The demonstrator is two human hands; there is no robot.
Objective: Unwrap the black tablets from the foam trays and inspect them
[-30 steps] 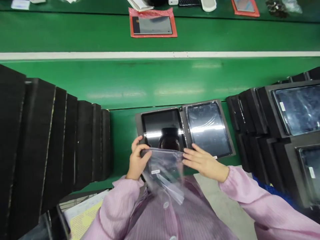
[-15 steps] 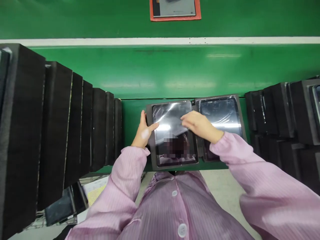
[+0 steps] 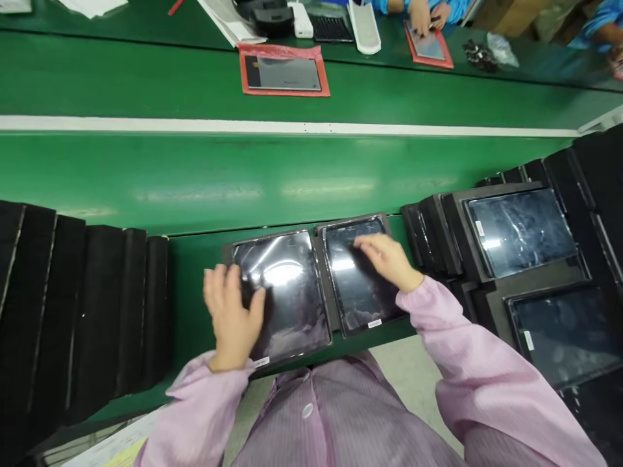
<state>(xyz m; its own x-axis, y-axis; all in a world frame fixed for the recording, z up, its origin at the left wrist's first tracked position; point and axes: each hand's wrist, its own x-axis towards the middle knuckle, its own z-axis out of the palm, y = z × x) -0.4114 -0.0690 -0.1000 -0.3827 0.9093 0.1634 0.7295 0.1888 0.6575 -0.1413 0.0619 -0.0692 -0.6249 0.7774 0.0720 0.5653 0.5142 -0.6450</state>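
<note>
Two dark glossy tablets lie side by side in front of me, each on a black foam tray. My left hand point(image 3: 233, 318) spreads its fingers over the left edge of the left tablet point(image 3: 287, 305), holding nothing. I cannot tell whether its fingertips touch the screen. Over the right tablet point(image 3: 353, 285) is my right hand point(image 3: 387, 259), its fingers loosely bent and pointing left. Nothing shows in its fingers, and contact with the glass is unclear. Both tablets carry a small white label along their near edge.
Black foam trays point(image 3: 102, 311) stand in a row at left. More are stacked at right, where a tablet point(image 3: 523, 227) lies on top. Across the green bench, a panel in a red tray point(image 3: 285, 74) lies beyond a white rail point(image 3: 272, 126). A co-worker's hands point(image 3: 428, 16) are at the far side.
The view has swung, bringing the far bench and the right stacks into sight. My left hand has come off the tray's side and spread over the tablet; my right hand has moved from the left tablet to the right one.
</note>
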